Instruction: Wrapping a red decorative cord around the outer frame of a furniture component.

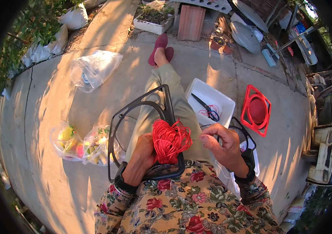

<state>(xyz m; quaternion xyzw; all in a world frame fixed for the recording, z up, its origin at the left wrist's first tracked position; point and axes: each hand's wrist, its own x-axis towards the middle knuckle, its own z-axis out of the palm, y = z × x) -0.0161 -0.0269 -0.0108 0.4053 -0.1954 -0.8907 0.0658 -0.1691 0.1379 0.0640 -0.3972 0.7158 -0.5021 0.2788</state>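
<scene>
Red cord (170,140), bundled in a loose ball, is held over the lap against the near rail of a dark plastic frame (141,128) that rests tilted across the trouser leg (174,97).

Left hand (142,156): closed around the underside of the bundle and the frame's rail together, fingers curled, thumb hidden behind the cord.

Right hand (222,144): raised just beside the bundle, fingertips pinched together; a loose strand appears to be gripped there (too fine to confirm), and the palm is otherwise unoccupied.

Handling note, as a judgement: the bundle is best kept pressed to the rail so it cannot unroll, while one strand only is drawn out from the outer coils; slack should be kept short, since looped ends stand out at the top and could snag on the frame's corner.

Surroundings: a white tub (211,103) with scissors (207,109) and scraps of red cord stands just beyond the right knee; a second dark frame (248,142) lies under the right wrist; a red frame (256,110) lies further right on the concrete (45,97); clear bags (80,142) of coloured items lie to the left.
</scene>
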